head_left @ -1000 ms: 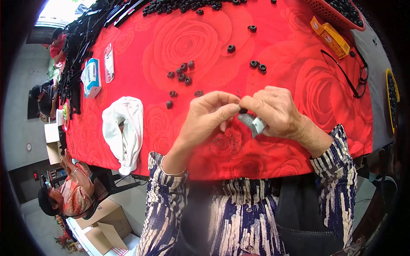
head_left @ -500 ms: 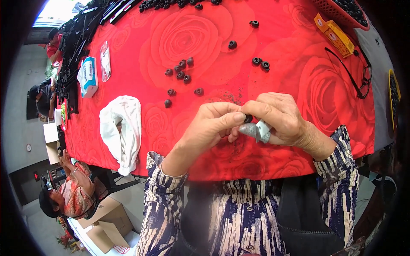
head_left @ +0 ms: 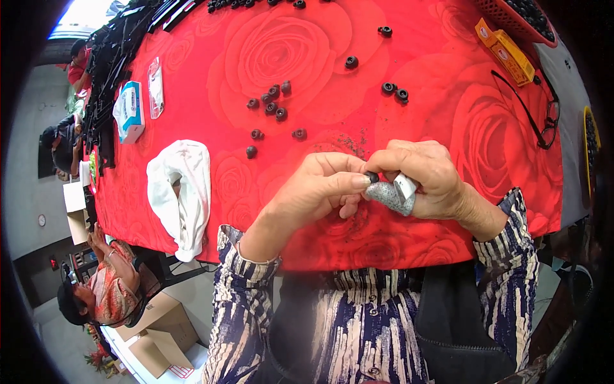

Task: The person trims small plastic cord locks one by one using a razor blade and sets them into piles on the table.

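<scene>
My left hand (head_left: 323,192) is closed, pinching a small black round part (head_left: 371,176) between thumb and forefinger. Close against it, my right hand (head_left: 422,176) curls around a small flat, pale blade-like piece (head_left: 405,185). A grey speckled cover (head_left: 385,196) wraps the right thumb, its tip by the black part. Both hands are held over the red rose-patterned tablecloth (head_left: 307,249). Dark crumbs (head_left: 352,141) lie scattered just beyond my fingers. My fingers hide most of the black part and the lower end of the pale piece.
Several black round parts (head_left: 272,91) lie beyond my left hand; two more (head_left: 394,91) lie farther right. A white cloth (head_left: 182,195), tissue pack (head_left: 130,114), eyeglasses (head_left: 547,131), yellow box (head_left: 505,51) and red basket (head_left: 511,22) stand around. People sit at the left.
The pale blade-like piece and the right thumb have turned, so more of the piece's flat face shows. The hands stay together in nearly the same place. The view has shifted slightly.
</scene>
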